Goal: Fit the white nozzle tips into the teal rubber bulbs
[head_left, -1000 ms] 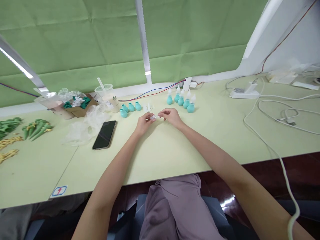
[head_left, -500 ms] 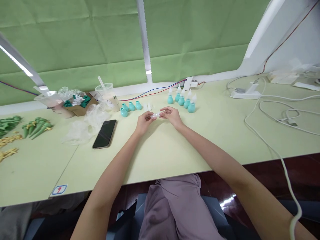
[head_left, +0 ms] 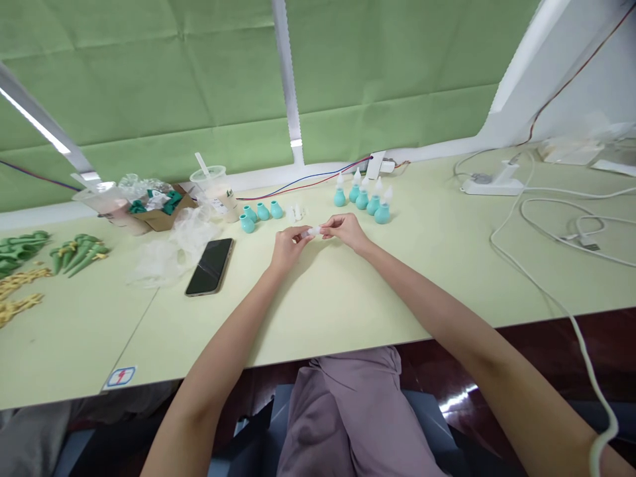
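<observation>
At the table (head_left: pixel 338 298), we grasp one small whitish piece (head_left: pixel 313 231) between the fingertips of our left hand (head_left: pixel 287 246) and right hand (head_left: pixel 346 230), which partly hide it. Beyond, we count four uncapped teal bulbs (head_left: pixel 263 211), five tipped bulbs (head_left: pixel 362 200) and white parts (head_left: pixel 297 213) too small to number; leftward, one phone (head_left: pixel 209 267), two cups (head_left: pixel 228 204), one carton (head_left: pixel 163 219).

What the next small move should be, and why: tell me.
Probably bring the small white piece, pinched between the left hand and right hand, toward the four open teal bulbs: the five other bulbs wear white tips, but these four have none.
</observation>
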A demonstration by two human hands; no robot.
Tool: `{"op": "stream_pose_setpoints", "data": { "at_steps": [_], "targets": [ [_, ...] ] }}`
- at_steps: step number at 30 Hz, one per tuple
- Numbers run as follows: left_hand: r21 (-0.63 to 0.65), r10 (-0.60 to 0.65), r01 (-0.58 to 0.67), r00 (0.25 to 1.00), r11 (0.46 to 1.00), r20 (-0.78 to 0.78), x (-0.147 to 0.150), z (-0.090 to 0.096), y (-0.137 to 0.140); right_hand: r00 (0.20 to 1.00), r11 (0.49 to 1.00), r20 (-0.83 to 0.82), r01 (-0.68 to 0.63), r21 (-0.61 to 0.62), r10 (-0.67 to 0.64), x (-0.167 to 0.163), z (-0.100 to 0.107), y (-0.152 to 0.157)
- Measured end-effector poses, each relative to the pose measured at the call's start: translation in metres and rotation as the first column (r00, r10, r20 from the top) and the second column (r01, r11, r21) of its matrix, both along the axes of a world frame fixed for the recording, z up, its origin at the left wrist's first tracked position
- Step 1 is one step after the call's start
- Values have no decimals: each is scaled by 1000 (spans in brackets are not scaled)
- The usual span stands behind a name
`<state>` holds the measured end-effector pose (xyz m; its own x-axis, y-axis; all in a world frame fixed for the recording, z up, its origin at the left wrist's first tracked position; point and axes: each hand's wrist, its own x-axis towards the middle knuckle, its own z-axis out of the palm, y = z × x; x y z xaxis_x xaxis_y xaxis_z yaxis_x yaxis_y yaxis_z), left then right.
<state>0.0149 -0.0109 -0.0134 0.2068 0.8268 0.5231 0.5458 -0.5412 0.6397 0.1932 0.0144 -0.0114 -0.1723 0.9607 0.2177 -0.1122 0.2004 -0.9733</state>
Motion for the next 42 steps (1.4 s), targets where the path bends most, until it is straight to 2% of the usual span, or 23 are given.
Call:
{"op": "stream_pose_setpoints", "data": {
  "at_steps": [5,17,24,30,36,39,42],
  "targets": [
    [105,31,-20,994,994,-107,6,-8,-2,998,999,58,-7,32,5,5,3,0],
    [159,-15,57,966,986,-257,9,-14,-5,968,991,231,-115,69,96,15,0,5],
    [153,31,-5,986,988,-166,11,-8,-9,986,994,144,-94,50,86,10,1,1],
    [144,78,-65,993,987,-90,10,-6,-3,989,991,68,-133,18,131,4,4,-6],
    [175,10,18,987,984,-159,13,-11,0,970,963,12,-239,-128,242,5,1,-4],
    [169,35,5,973,986,-229,5,-9,5,985,971,-17,-170,-166,170,9,-3,1],
    [193,197,-151,950,969,-243,-18,-3,16,997,981,-15,-83,-174,82,13,-7,6]
  ]
}}
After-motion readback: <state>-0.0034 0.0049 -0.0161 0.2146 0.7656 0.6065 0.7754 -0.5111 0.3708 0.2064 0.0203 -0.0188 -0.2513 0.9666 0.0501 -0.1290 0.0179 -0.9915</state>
